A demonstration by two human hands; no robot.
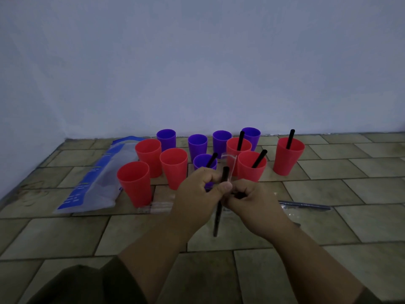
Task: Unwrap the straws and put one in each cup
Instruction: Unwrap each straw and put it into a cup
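Note:
Both my hands meet over the tiled floor on one black straw [218, 216] that stands nearly upright. My left hand [197, 194] pinches it near the top, and my right hand [252, 202] grips it beside the left thumb. A clear wrapper [232, 163] peels up off the straw's top end. Behind stand several red cups [134, 183] and purple cups [166, 139]. Black straws stand in three red cups [289, 155] on the right and in one purple cup [205, 161] in the middle. The other cups hold no straw.
A blue and clear plastic bag [92, 185] lies at the left beside the cups. Wrapped straws [306, 205] lie on the floor at the right of my right hand. A pale wall runs along the back of the tiled floor [65, 233].

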